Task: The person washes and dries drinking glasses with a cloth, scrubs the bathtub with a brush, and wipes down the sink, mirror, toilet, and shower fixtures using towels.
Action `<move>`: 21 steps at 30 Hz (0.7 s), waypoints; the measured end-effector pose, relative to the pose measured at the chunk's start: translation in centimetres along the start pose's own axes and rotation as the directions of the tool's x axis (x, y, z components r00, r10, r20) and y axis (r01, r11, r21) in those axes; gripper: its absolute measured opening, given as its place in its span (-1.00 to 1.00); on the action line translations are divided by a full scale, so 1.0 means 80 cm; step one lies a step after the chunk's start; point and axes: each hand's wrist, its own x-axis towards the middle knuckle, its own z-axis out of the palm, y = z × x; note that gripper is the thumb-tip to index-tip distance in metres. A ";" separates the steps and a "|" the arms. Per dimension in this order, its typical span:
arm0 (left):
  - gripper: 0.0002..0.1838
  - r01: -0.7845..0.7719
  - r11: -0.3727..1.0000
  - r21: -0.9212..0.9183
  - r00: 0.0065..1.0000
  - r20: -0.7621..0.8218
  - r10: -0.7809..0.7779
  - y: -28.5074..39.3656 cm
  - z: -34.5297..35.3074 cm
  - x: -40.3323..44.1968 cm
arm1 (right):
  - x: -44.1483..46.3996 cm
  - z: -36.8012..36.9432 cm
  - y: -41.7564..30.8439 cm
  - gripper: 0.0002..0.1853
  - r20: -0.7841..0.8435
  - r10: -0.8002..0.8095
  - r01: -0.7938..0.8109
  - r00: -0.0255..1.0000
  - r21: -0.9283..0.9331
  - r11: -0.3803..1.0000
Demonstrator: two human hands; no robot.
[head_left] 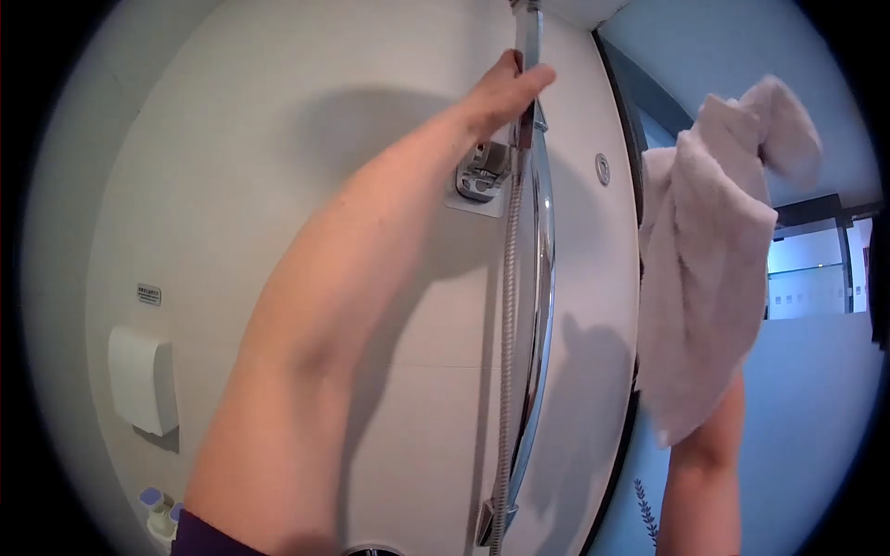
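Note:
My left hand (508, 93) reaches up and is closed around the handle of a chrome hand shower (528, 125), its thumb lying across the front. The ribbed shower hose (508, 343) hangs down from there beside the curved chrome rail (545, 241). On the right, a pale pinkish-grey towel (709, 222) is held up in the air, bunched at its top and hanging in folds. My right forearm (706, 482) rises behind it. The towel hides my right hand, so its fingers do not show, but it bears the towel.
A chrome wall fitting (482, 174) sits behind my left wrist. A white dispenser (142, 380) hangs on the left wall under a small label (148, 295), with pump bottles (159, 510) below. A dark-edged glass panel (616, 83) borders the wall on the right.

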 end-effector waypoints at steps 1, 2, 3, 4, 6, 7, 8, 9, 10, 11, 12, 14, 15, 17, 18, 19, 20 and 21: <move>-0.48 -0.056 0.997 0.055 0.997 -0.047 0.059 -0.001 -0.008 0.010 | -0.012 0.008 -0.002 -0.35 0.024 -0.002 0.001 1.000 0.026 1.000; -0.61 -0.091 0.983 0.162 0.994 -0.046 0.100 0.006 -0.018 0.008 | -0.023 0.015 -0.006 -0.34 0.045 -0.009 0.007 0.999 0.042 0.999; -0.62 -0.064 0.973 0.220 0.996 -0.040 0.074 0.016 -0.028 0.009 | -0.032 0.026 -0.008 -0.33 0.062 -0.023 0.019 0.998 0.058 0.998; -0.62 -0.035 0.960 0.278 0.998 -0.040 0.048 0.022 -0.034 0.015 | -0.040 0.035 -0.010 -0.33 0.075 -0.033 0.028 0.997 0.071 0.997; -0.61 0.026 0.973 0.230 0.996 -0.084 -0.007 0.036 -0.031 0.015 | -0.053 0.055 -0.016 -0.30 0.098 -0.055 0.046 0.994 0.090 0.995; -0.60 0.019 0.976 0.215 0.992 -0.124 0.008 0.032 -0.035 0.020 | -0.058 0.060 -0.019 -0.29 0.106 -0.062 0.052 0.992 0.096 0.994; -0.59 0.010 0.980 0.201 0.987 -0.157 0.022 0.031 -0.039 0.029 | -0.062 0.061 -0.018 -0.28 0.105 -0.059 0.049 0.993 0.095 0.994; -0.58 0.002 0.982 0.187 0.981 -0.189 0.034 0.028 -0.041 0.035 | -0.065 0.061 -0.017 -0.27 0.105 -0.047 0.037 0.993 0.098 0.995; -0.60 0.072 0.990 0.118 0.978 -0.203 -0.046 0.024 -0.045 0.039 | -0.067 0.058 -0.015 -0.28 0.107 -0.030 0.020 0.994 0.096 0.995; -0.60 0.064 0.988 0.140 0.987 -0.153 -0.042 0.018 -0.047 0.039 | -0.070 0.055 -0.014 -0.29 0.108 -0.012 0.002 0.994 0.093 0.996; -0.59 0.053 0.986 0.160 0.994 -0.103 -0.037 0.011 -0.049 0.038 | -0.070 0.051 -0.012 -0.29 0.108 0.002 -0.012 0.994 0.090 0.996; -0.55 0.078 0.988 0.136 0.997 -0.004 -0.078 -0.002 -0.041 0.036 | -0.067 0.041 0.006 -0.33 0.113 -0.018 0.011 0.993 0.062 0.998; -0.54 0.101 0.990 0.101 0.993 0.046 -0.106 -0.009 -0.037 0.033 | -0.066 0.038 0.017 -0.34 0.122 -0.030 0.024 0.992 0.051 0.998; -0.51 0.152 0.988 0.034 0.978 0.139 -0.156 -0.012 -0.032 0.023 | -0.068 0.034 0.027 -0.63 0.191 0.134 -0.197 0.972 0.359 0.912; -0.54 0.156 0.986 -0.055 0.978 0.152 -0.146 -0.013 -0.030 0.016 | -0.068 0.028 0.031 -0.60 0.219 0.193 -0.273 0.957 0.438 0.857; -0.56 0.192 0.978 -0.082 0.970 0.170 -0.176 -0.016 -0.027 0.016 | -0.067 0.027 0.029 -0.58 0.230 0.208 -0.294 0.951 0.456 0.840; -0.57 0.228 0.968 -0.107 0.960 0.189 -0.205 -0.019 -0.024 0.015 | -0.066 0.025 0.028 -0.55 0.229 0.213 -0.298 0.950 0.455 0.839; -0.59 0.268 0.954 -0.132 0.949 0.209 -0.238 -0.024 -0.022 0.013 | -0.065 0.024 0.026 -0.53 0.235 0.216 -0.303 0.948 0.450 0.840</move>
